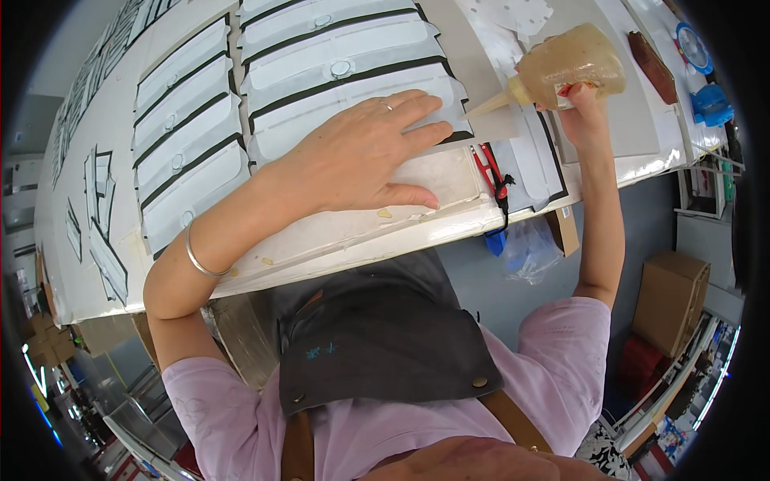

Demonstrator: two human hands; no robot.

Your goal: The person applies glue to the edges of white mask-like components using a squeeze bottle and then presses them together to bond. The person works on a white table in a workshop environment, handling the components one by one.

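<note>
black-edged white panels (369,50), laid one behind another in a wide column on a white worktable (124,200). pale pink shirt (553,345) under a dark apron (385,345), both on the near side of the panel column. narrow column of similar panels (200,144), just left of the panel column. cardboard box (672,303), well off to the right of the panel column, lower down. left hand (353,152), spread palm down over the near end of the panel column, gripping nothing, fingers across the nearest panel, thumb stretched apart. translucent squeeze bottle (571,66) with amber contents, held up right of the panel column, nozzle (491,106) slanting down to the nearest panel's right end; touching or just above, cannot tell. right hand (585,120), closed around the squeeze bottle, also right of the panel column. clear plastic bag (533,255), hanging lower, to the near right of the panel column. red-handled tool (489,168), just beside the panel column's near right corner. silver bangle (191,252) on the left wrist, near left of the panel column. clear round discs (340,69), set midway along panels of the column.
</note>
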